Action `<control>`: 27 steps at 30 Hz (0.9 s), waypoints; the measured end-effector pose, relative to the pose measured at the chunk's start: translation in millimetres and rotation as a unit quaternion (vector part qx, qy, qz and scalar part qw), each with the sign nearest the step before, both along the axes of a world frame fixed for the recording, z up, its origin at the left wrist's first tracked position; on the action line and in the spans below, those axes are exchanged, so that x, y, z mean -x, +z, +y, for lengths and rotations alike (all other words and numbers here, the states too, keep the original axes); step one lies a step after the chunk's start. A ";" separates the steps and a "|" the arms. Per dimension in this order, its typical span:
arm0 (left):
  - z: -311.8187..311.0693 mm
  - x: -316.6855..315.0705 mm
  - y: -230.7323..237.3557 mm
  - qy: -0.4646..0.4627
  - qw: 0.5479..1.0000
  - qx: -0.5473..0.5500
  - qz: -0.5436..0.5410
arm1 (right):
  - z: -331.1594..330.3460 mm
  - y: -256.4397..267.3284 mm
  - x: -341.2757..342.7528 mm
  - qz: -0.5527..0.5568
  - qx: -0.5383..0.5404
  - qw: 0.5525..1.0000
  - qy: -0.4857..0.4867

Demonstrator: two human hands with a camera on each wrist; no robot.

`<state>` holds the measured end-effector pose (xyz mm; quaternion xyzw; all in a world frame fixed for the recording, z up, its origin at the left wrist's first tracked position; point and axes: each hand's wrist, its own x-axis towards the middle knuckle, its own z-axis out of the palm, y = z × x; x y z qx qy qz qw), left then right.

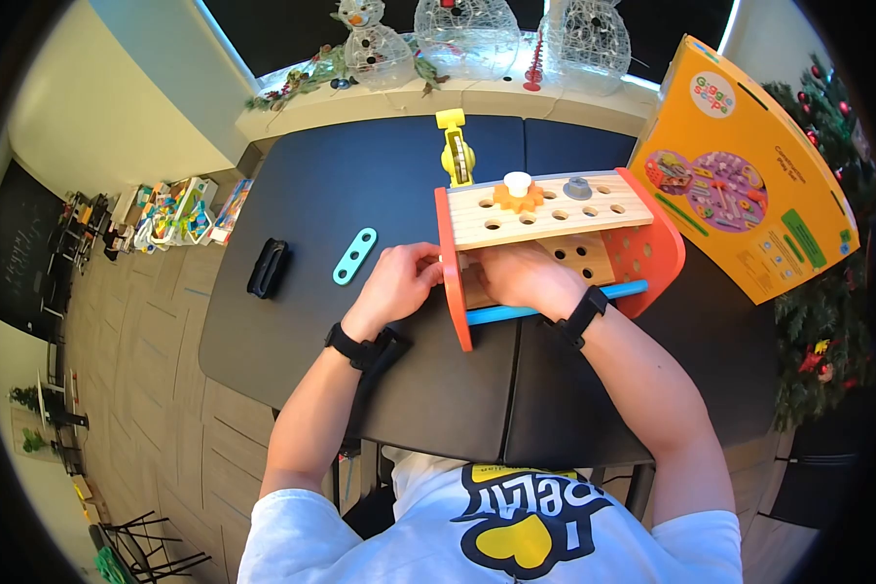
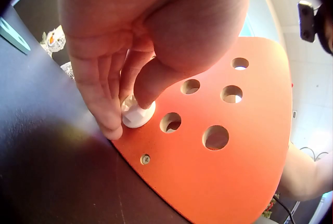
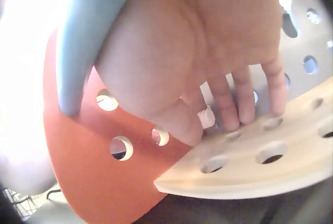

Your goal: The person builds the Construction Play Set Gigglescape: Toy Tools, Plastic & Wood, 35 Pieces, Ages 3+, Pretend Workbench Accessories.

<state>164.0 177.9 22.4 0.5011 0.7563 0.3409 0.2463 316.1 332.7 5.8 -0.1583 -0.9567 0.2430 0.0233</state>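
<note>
A wooden toy toolbox (image 1: 545,222) with red side panels stands on the table. On the outer face of its left red panel (image 2: 229,167), my left hand (image 1: 399,280) pinches the faceted head of a white toy bolt (image 2: 138,114) between thumb and fingers. My right hand (image 1: 528,274) reaches inside the toolbox, over the blue bar (image 1: 501,313) and beneath the top board. Its thumb and fingers close around a small white plastic piece (image 3: 207,116) by the panel's inner face; most of this piece is hidden. The other right fingers hang over the wooden lower board (image 3: 244,169).
An orange gear (image 1: 519,199) with a white bolt and a grey nut (image 1: 577,188) sit on the top board. A yellow toy tool (image 1: 456,151) stands behind. Left lie a teal strip (image 1: 355,256) and a black case (image 1: 269,268). An orange box (image 1: 749,175) stands right.
</note>
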 end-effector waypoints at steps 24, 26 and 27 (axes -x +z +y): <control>-14.1 -1.6 -3.5 0.089 0.995 -0.050 -0.021 | -16.1 126.2 -125.8 0.303 0.001 0.952 -0.043; -15.1 -5.2 9.4 0.096 0.992 -0.031 -0.071 | 9.1 136.1 -142.5 0.370 -0.069 0.917 -0.135; -15.0 -5.9 7.3 0.096 0.991 -0.027 -0.091 | 25.6 136.7 -149.3 0.375 -0.114 0.906 -0.161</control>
